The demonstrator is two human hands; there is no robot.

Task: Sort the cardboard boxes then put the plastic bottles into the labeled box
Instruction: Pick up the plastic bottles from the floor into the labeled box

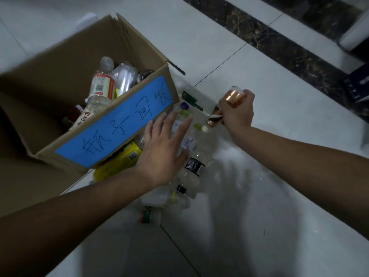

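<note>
Approx. halfway, I'd judge. The brown cardboard box w/ a blue handwritten label, upper left, holds several clear plastic bottles. A heap of clear plastic bottles lies centre frame on the white tiled floor, just beside the box, not yet boxed. Right hand, centre right, has fingers curled round a copper-coloured plastic bottle. Left hand is spread flat over the heap, holding nothing.

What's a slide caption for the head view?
Right hand grips a copper-coloured bottle while the open left hand hovers over loose bottles beside the blue-labelled cardboard box.
</note>
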